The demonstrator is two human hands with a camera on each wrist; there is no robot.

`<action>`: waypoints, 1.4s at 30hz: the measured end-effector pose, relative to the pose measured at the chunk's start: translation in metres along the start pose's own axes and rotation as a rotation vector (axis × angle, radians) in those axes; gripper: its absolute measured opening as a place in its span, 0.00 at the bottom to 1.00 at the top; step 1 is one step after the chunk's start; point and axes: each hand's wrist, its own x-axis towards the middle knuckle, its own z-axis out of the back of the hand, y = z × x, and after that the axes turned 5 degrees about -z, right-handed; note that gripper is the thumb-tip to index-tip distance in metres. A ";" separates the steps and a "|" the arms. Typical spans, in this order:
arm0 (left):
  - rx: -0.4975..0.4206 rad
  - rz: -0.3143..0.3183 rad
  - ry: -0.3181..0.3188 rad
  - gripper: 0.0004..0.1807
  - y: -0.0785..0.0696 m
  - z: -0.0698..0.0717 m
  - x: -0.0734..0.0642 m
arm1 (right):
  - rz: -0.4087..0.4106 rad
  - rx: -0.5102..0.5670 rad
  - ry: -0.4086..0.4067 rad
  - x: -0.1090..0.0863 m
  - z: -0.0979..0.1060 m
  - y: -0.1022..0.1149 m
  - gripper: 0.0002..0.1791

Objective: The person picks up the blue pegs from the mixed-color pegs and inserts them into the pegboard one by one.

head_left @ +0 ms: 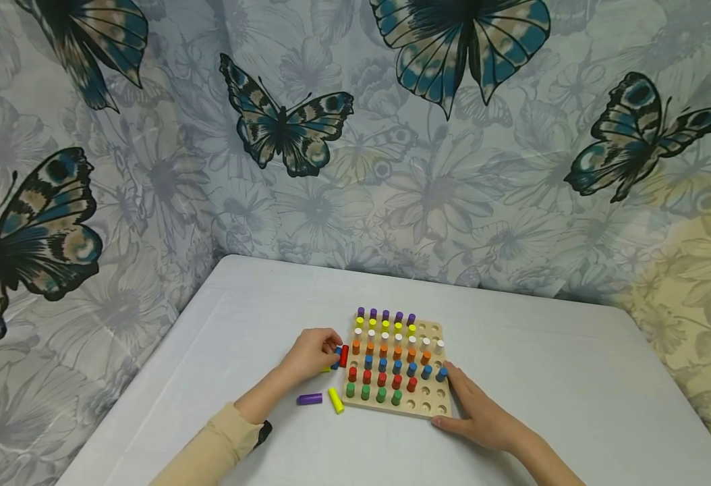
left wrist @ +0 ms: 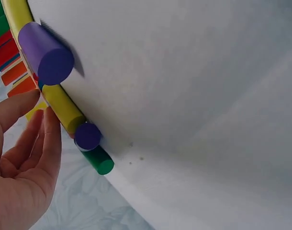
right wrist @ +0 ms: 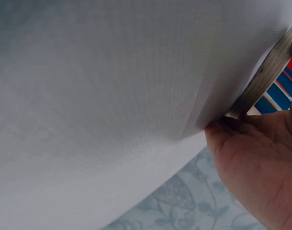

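Note:
A wooden pegboard (head_left: 392,407) bears rows of upright pegs: purple, yellow, white, orange, blue, red and green. At its left side, my left hand (head_left: 309,351) has thumb and index finger bent about a blue peg (head_left: 334,366), which lies beside a red peg (head_left: 345,356). In the left wrist view the fingertips of my left hand (left wrist: 28,163) come close together, and most of the blue peg is hidden. My right hand (head_left: 479,412) rests against the board's right side, thumb at the near corner. The right wrist view has my right hand (right wrist: 261,167) touching the board's edge (right wrist: 265,76).
Near the board's front left lie a purple peg (head_left: 309,399) and a yellow peg (head_left: 336,400). Another yellow peg (left wrist: 64,108) and a green peg (left wrist: 99,160) lie by the left hand. A white cloth (head_left: 258,290) covers the table; butterfly-patterned fabric (head_left: 331,216) hangs behind.

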 end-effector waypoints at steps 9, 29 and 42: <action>0.114 0.034 0.058 0.10 -0.007 -0.001 0.006 | 0.009 -0.001 -0.003 0.000 0.000 0.000 0.60; 0.212 0.122 0.096 0.09 -0.014 -0.003 0.012 | 0.012 -0.004 -0.004 0.000 0.000 0.000 0.59; 0.136 0.129 0.049 0.12 -0.010 0.000 0.008 | 0.008 -0.001 0.002 0.000 0.000 0.001 0.59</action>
